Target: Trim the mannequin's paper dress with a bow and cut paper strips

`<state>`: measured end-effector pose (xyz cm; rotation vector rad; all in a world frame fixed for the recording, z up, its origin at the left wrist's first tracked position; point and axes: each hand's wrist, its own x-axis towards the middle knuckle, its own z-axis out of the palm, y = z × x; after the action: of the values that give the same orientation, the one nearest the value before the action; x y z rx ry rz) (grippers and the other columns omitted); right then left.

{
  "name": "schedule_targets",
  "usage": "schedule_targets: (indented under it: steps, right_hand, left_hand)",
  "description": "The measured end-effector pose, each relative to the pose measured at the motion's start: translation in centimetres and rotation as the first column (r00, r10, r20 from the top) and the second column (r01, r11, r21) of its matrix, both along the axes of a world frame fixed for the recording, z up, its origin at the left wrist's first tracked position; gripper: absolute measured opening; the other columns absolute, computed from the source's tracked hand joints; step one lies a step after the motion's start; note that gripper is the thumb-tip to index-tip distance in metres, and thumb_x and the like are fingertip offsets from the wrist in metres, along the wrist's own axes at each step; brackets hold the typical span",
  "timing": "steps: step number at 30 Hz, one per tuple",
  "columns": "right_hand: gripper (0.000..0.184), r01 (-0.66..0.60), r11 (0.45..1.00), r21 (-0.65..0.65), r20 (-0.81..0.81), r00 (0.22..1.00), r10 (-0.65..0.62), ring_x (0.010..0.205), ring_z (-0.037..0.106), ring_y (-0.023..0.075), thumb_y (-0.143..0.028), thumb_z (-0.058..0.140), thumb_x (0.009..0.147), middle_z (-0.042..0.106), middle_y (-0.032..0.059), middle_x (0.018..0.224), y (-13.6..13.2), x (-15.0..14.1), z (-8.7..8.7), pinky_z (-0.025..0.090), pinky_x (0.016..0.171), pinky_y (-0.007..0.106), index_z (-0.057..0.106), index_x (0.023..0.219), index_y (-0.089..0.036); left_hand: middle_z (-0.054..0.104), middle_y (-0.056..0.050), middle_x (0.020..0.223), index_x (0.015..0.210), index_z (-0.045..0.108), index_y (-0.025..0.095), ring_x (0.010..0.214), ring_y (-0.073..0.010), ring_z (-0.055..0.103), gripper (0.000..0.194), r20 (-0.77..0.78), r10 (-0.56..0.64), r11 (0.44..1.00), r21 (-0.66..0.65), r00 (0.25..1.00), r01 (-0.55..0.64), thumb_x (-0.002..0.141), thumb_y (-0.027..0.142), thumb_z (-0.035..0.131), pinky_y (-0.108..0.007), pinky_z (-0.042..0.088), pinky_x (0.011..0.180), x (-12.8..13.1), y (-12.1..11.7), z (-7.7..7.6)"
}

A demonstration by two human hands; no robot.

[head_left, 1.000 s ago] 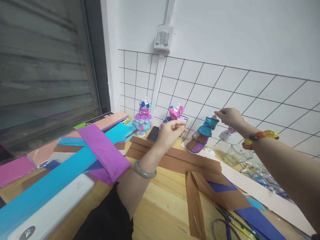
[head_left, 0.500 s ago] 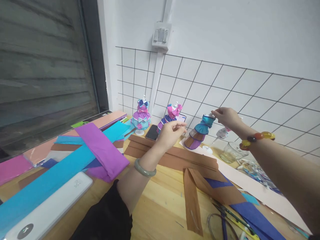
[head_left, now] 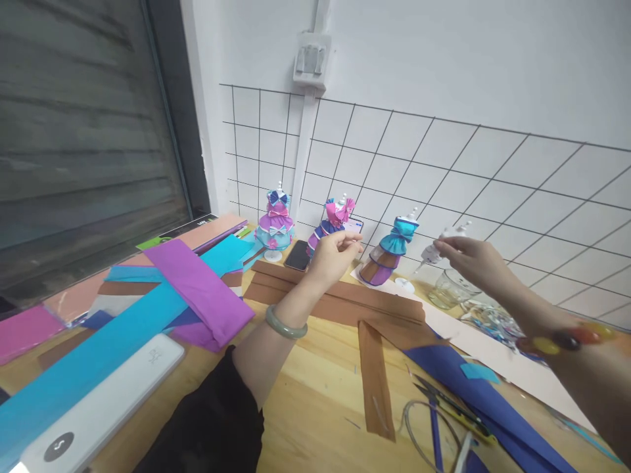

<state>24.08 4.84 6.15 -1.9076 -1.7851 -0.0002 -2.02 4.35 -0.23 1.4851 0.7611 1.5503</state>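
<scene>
Probably, light fingertips suit the small teal-topped dress figure — it stands between left hand and right hand. Both hands' fingers are drawn close; whether either grip pinches anything, one cannot tell.

A white wall is rising behind the left fingers and the right fingers, with a black wire grid running across it behind and above both. Above the left fingers, a pale switch box is sitting on the wall, and a white conduit is running down from it behind the grid. Far left of the fingers, a dark slatted panel is standing beside a white upright. Below the fingers, a light wooden tabletop is spreading out under soft, dull light
</scene>
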Motion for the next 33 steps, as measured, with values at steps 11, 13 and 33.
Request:
schedule_targets:
  steps: [11, 13, 33]
  right_hand:
    - [0.037, -0.195, 0.935, -0.297, -0.231, 0.964, 0.128, 0.087, 0.063, 0.0298, -0.058, 0.049, 0.075, 0.070, 0.0037, 0.095, -14.4, 4.3, -9.2, 0.050, 0.074, 0.038, 0.066, 0.089, -0.028]
    - [0.037, -0.213, 0.926, -0.311, -0.258, 0.957, 0.134, 0.089, 0.063, 0.0295, -0.057, 0.051, 0.075, 0.069, 0.0054, 0.096, -16.3, 4.8, -10.4, 0.051, 0.076, 0.038, 0.066, 0.090, -0.027]
    - [0.038, 0.021, 0.978, -0.207, 0.176, 0.984, 0.016, 0.075, 0.061, 0.0248, -0.035, 0.042, 0.080, 0.066, 0.0129, 0.090, -13.8, 10.7, -14.5, 0.045, 0.065, 0.034, 0.064, 0.103, -0.013]
  left_hand:
    - [0.069, -0.007, 0.089, 0.095, 0.067, 0.016, 0.082, -0.0174, 0.063, 0.024, -0.504, -0.038, 0.993, 0.078, 0.863, 0.089, 0.076, 0.025, 0.055, -0.029, 0.047, 0.075, 2.1, -0.2, -2.4]
    - [0.069, -0.008, 0.092, 0.096, 0.067, 0.017, 0.085, -0.0189, 0.062, 0.025, -0.579, -0.057, 0.990, 0.076, 0.813, 0.123, 0.075, 0.026, 0.056, -0.029, 0.047, 0.076, 2.6, -0.4, -3.2]
    - [0.066, -0.008, 0.096, 0.099, 0.066, 0.017, 0.090, -0.0181, 0.059, 0.026, -0.819, -0.021, 0.946, 0.169, 0.573, 0.277, 0.084, 0.018, 0.045, -0.030, 0.044, 0.083, 6.3, -7.1, -9.7]
